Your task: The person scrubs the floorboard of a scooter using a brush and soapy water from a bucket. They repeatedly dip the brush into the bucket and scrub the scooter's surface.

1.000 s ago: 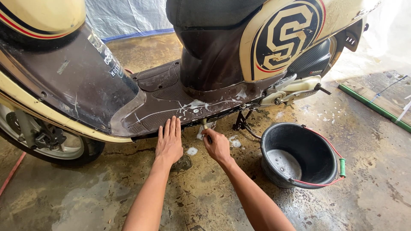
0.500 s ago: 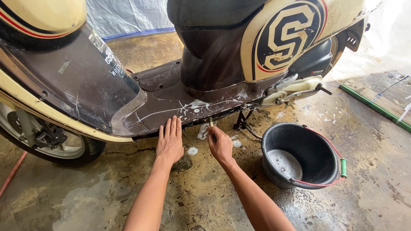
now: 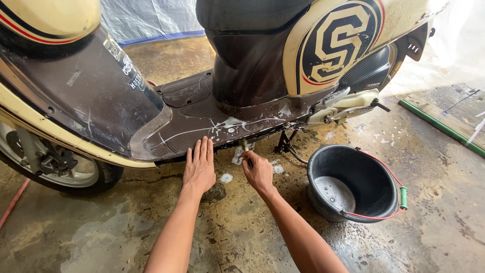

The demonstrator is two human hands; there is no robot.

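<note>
Two hands — left hand, right hand — under footboard edge

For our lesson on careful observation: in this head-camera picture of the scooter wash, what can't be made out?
- Tool in the right hand: mostly hidden by the fingers and foam; its kind is unclear.
- Scooter underside: hidden by the footboard edge.
- Front wheel: cut off by the left edge.
- Bucket contents: only foam shows.
- Left hand palm: faces away.
</note>
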